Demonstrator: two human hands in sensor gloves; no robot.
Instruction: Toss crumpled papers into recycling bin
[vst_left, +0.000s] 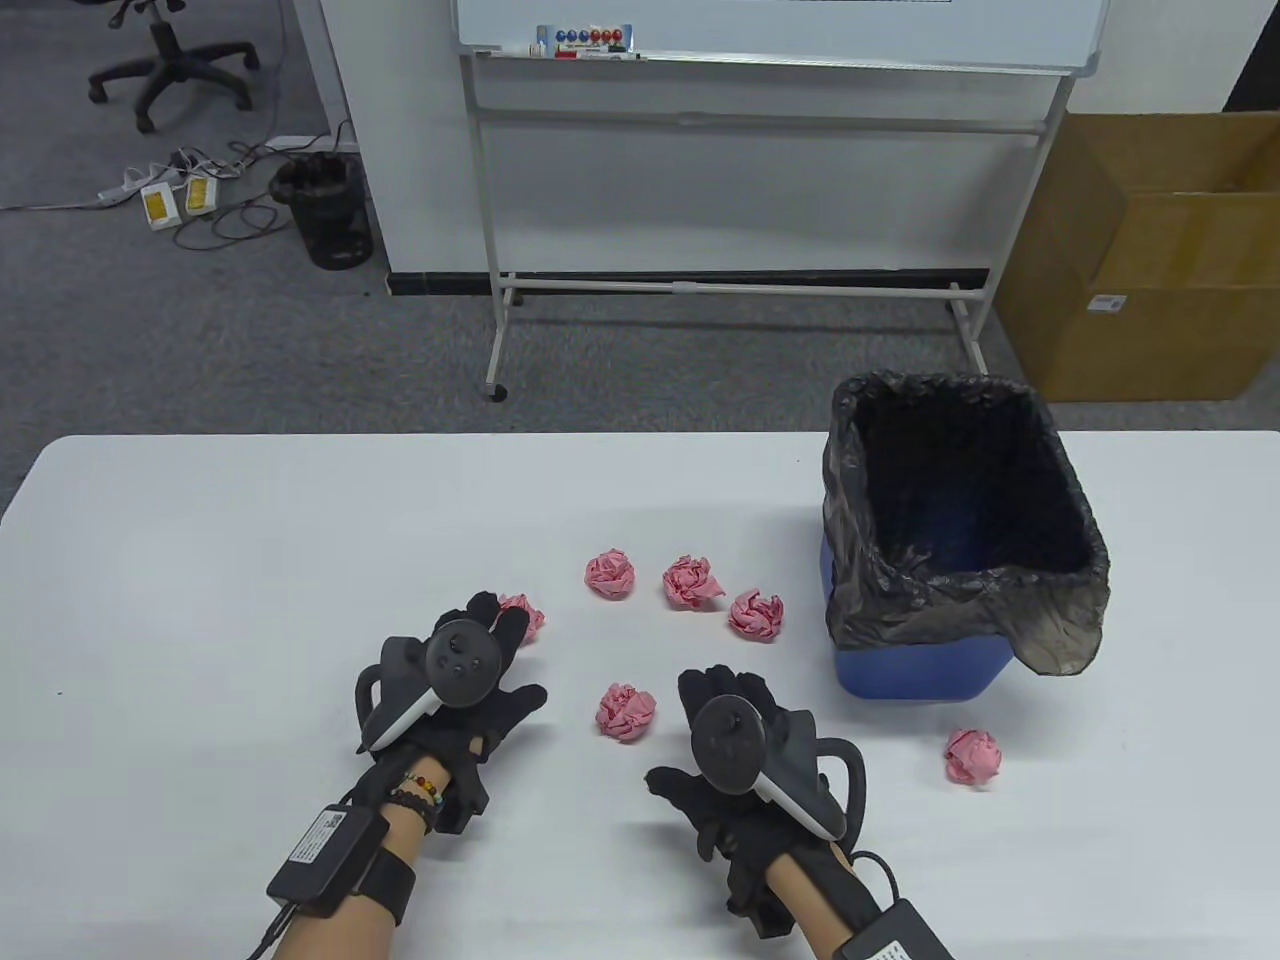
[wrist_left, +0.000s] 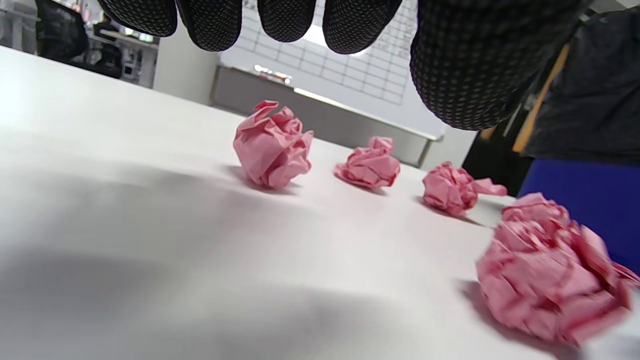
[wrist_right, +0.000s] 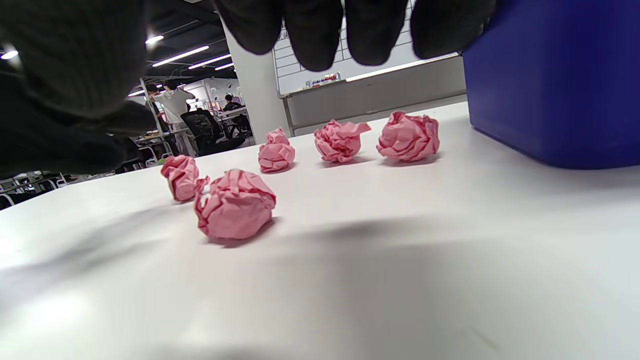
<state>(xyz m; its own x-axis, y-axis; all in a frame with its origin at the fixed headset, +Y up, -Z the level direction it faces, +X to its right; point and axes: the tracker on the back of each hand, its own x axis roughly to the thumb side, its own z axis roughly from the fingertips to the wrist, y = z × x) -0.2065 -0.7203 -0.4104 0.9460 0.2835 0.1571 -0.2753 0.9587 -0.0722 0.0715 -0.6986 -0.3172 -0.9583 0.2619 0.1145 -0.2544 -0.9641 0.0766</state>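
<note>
Several pink crumpled paper balls lie on the white table (vst_left: 250, 560). One ball (vst_left: 527, 612) sits just past my left hand's fingertips and also shows in the left wrist view (wrist_left: 272, 145). One ball (vst_left: 625, 711) lies between my hands, and it is the nearest ball in the right wrist view (wrist_right: 235, 205). Three balls (vst_left: 692, 582) lie in a row left of the blue bin (vst_left: 960, 540), which has a black liner. One ball (vst_left: 973, 756) lies in front of the bin. My left hand (vst_left: 490, 690) and right hand (vst_left: 705, 765) are palm down, fingers spread, holding nothing.
The bin stands at the table's right, its blue wall close to my right hand in the right wrist view (wrist_right: 550, 85). Beyond the table's far edge stand a whiteboard stand (vst_left: 730, 290) and a cardboard box (vst_left: 1160, 260).
</note>
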